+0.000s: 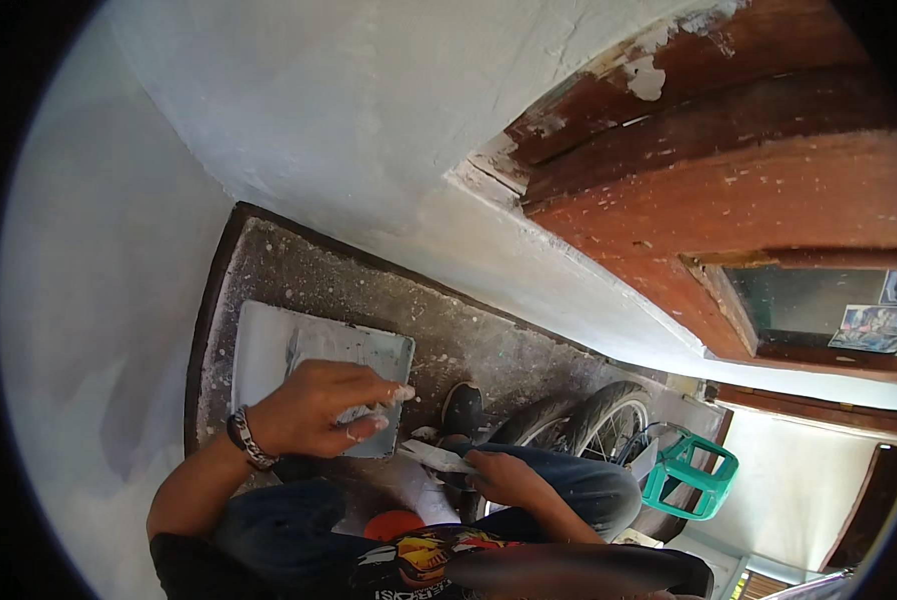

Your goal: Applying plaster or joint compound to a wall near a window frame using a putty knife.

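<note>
My left hand, with a chain bracelet on its wrist, hovers over a shallow white-smeared tray on the floor. Its fingers curve with the thumb held apart, and nothing lies between them; white paste sticks to the fingertips. To the right, my right hand is closed around one end of a flat, pale scraper, which points left toward the tray's near right corner. That hand is beside my bent right knee. The scraper's gripped end is hidden by my fingers.
White walls meet in a corner beyond the tray. Spoked wheels with black tyres stand right of my dark shoe, near a green plastic stool. An orange-red round object sits between my legs. A reddish-brown wooden frame fills the upper right.
</note>
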The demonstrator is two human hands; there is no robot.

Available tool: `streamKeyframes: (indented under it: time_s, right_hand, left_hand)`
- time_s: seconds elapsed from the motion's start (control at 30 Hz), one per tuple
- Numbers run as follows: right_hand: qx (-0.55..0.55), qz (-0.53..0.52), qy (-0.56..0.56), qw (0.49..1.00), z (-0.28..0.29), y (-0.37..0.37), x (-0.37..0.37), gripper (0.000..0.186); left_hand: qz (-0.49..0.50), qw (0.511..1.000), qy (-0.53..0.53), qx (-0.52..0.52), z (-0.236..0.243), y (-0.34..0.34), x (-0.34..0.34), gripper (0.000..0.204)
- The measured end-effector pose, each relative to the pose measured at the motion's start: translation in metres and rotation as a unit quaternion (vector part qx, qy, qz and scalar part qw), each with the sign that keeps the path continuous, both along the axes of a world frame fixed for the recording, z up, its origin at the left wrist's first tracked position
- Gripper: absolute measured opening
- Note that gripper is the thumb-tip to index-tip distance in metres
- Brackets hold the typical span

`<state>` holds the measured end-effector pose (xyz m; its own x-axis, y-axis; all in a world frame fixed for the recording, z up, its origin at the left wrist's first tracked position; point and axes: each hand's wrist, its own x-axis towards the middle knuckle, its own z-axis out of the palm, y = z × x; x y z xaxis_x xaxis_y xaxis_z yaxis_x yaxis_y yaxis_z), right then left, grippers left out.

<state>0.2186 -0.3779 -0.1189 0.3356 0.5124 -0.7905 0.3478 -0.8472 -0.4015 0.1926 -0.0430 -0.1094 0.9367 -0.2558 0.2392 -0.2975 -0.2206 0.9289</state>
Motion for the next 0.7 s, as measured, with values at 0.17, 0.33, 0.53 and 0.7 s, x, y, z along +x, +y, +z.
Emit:
streamKeyframes:
  time_s: [0.17, 0.33, 0.53, 0.7]
  right_hand:
    - [0.004, 0.006, -0.01, 1.0, -0.007, -0.003, 0.006, 0.031]
    - [0.027, 0.004, 0.01, 1.0, -0.01, -0.002, 0.006, 0.031]
    - [-0.01, 0.006, 0.001, 1.0, -0.012, -0.002, 0.008, 0.031]
    - [-0.003, 0.011, -0.005, 1.0, -0.014, 0.0, 0.005, 0.031]
  left_hand:
    - [0.037, 0.998, -0.049, 0.004, 0.017, 0.005, 0.005, 0.032]
    - [0.092, 0.995, -0.033, -0.018, 0.007, 0.004, -0.009, 0.029]
    - [0.084, 0.996, -0.003, -0.024, 0.008, -0.004, -0.004, 0.029]
    - [0.1, 0.994, -0.042, 0.032, 0.012, 0.0, 0.0, 0.03]
